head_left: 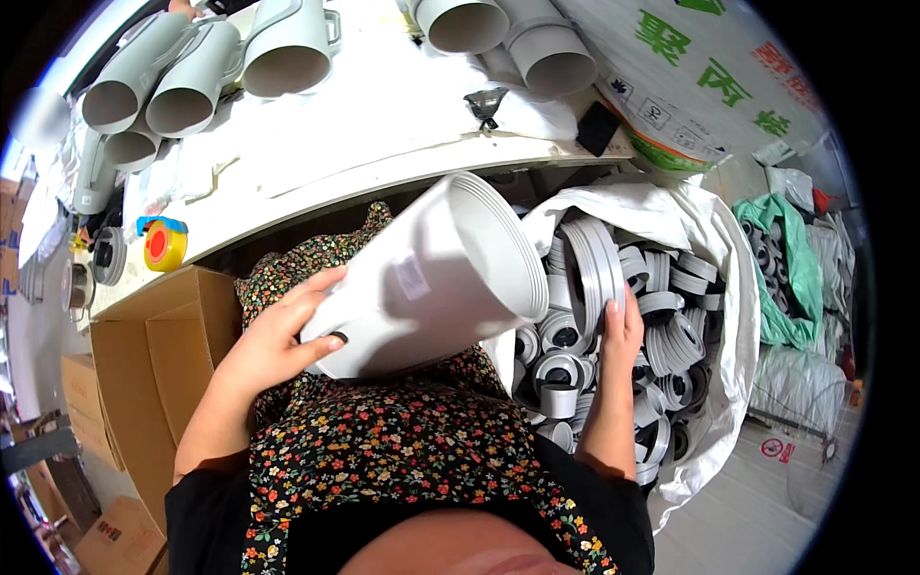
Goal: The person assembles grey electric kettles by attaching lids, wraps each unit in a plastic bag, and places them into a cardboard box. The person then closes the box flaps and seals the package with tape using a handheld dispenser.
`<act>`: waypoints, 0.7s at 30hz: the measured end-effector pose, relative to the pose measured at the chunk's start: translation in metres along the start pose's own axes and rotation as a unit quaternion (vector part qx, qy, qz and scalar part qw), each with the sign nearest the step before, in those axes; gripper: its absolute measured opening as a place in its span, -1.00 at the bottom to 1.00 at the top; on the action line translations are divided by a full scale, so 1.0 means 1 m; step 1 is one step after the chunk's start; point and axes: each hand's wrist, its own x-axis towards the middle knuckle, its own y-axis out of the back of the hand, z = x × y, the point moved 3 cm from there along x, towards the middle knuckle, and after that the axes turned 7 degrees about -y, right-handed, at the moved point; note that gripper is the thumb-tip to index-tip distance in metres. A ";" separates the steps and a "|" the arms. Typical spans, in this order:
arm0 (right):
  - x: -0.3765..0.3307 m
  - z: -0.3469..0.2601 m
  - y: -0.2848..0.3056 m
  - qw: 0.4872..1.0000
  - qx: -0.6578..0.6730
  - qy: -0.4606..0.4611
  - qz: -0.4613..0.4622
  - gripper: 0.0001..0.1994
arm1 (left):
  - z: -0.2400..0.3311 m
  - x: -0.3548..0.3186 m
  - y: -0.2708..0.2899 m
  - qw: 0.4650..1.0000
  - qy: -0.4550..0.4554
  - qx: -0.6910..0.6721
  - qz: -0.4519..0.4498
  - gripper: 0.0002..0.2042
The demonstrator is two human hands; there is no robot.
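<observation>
My left hand [278, 335] is wrapped round the lower part of a large pale grey plastic tumbler [383, 307]. The tumbler lies tilted above my lap, its threaded open mouth turned to the upper right, with a small pale label on its side. In my right hand [621, 335] is a round grey lid [598, 264] with ridged threads, held on edge just right of the tumbler's mouth and apart from it. Below that lid, a white woven sack [740, 297] stands open, filled with similar grey lids [671, 340].
Several handled grey tumblers [287, 67] lie along the white table [383, 144]. A small dark funnel-shaped piece [487, 103], a black flat item [598, 128] and a yellow tape roll [165, 247] are there too. An open cardboard box [158, 355] stands at left, a green bag [786, 278] at right.
</observation>
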 end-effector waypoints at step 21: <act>0.046 -0.167 -0.068 0.925 -0.096 0.315 -0.191 -0.53 | -0.001 0.017 0.000 0.988 0.118 -0.087 0.056 -0.48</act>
